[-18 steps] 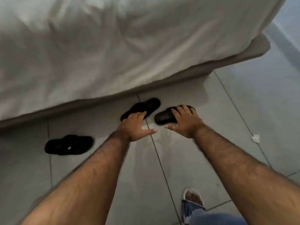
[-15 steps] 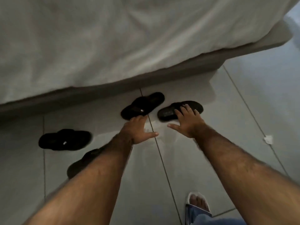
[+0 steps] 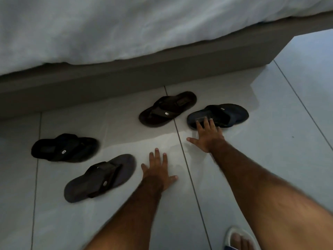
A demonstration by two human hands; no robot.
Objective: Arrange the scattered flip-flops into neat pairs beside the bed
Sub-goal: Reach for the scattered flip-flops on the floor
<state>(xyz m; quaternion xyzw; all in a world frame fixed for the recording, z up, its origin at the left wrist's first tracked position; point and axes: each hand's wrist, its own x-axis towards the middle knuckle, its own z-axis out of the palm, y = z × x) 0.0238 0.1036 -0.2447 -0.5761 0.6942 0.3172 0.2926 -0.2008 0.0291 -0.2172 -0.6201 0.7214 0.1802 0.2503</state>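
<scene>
Four flip-flops lie unpaired on the floor (image 3: 270,159) beside the bed (image 3: 126,83). Right hand (image 3: 207,136), fingers spread, touches the far-right flip-flop (image 3: 225,114); left hand (image 3: 158,170) rests flat and empty near the nearest flip-flop (image 3: 100,177). No pairs formed yet; bare tile lies near and right

dark flip-flops (image 3: 218,115), white bedsheet (image 3: 126,27), pale grey floor tiles (image 3: 270,123)

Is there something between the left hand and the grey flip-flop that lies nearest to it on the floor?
Nothing visible. The left hand is spread over bare floor tile, and the grey flip-flop lies just to its left with only open tile between them.
</scene>
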